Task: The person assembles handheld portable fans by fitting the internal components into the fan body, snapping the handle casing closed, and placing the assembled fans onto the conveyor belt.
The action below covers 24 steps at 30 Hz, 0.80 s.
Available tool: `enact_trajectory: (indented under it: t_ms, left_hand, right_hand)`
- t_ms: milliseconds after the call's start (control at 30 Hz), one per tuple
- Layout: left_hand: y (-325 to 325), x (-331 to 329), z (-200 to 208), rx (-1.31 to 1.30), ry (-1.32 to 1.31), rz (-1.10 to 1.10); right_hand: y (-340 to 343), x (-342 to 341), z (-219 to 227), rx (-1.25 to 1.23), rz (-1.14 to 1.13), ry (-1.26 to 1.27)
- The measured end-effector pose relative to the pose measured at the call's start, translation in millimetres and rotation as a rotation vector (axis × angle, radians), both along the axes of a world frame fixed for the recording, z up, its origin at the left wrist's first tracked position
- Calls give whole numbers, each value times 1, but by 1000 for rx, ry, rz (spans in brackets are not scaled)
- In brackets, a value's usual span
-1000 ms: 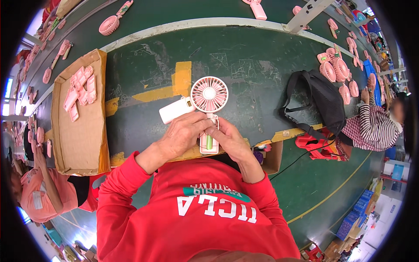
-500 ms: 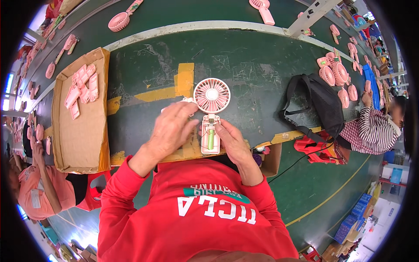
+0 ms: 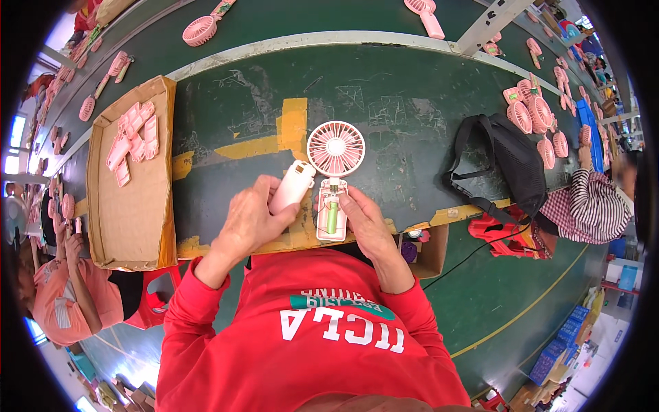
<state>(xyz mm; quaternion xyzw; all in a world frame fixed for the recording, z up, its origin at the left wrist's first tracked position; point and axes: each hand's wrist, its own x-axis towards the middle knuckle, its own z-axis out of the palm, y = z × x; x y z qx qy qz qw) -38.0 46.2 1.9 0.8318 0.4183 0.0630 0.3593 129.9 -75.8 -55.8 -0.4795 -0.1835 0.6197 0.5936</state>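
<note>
A pink handheld fan (image 3: 336, 149) lies on the green table in front of me, its round grille pointing away. Its handle stands open, showing a green battery cell (image 3: 332, 218), thin wires and a small circuit board (image 3: 334, 186). My right hand (image 3: 367, 223) grips the handle's right side, thumb near the board. Between the thumb and fingers of my left hand (image 3: 252, 218) is a pale pink handle cover (image 3: 294, 185), smooth outer side up, tilted just left of the fan. Part of the cover is hidden under the fingers.
On the left, a cardboard tray (image 3: 130, 226) holds several pink handle covers (image 3: 134, 137). A black bag (image 3: 498, 165) lies to the right, near several pink fans (image 3: 535, 113). Beyond a pale rail (image 3: 274, 47) runs another green surface with more fans. Co-workers sit at both sides.
My left hand has drawn back slightly and turned, bringing the handle cover it holds into plain view beside the fan. My right hand stays on the fan's handle.
</note>
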Motion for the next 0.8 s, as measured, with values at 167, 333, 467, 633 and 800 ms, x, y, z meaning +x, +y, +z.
enact_trajectory:
  t_ms: [167, 333, 467, 633, 800]
  left_hand:
    - [-35, 11, 6, -198, -232, 30]
    - [-49, 18, 7, -28, -139, -23]
    - [-52, 22, 8, -4, -98, -48]
    - [-53, 23, 8, 23, -90, -58]
    - [-51, 23, 8, -10, -78, -54]
  right_hand:
    - [2, -4, -2, 58, -93, -85]
    - [1, -4, 0, 13, -36, -160]
    - [2, -10, -6, 54, -91, -278]
    - [2, -13, 5, 27, -80, -289]
    - [4, -16, 10, 9, -77, -224]
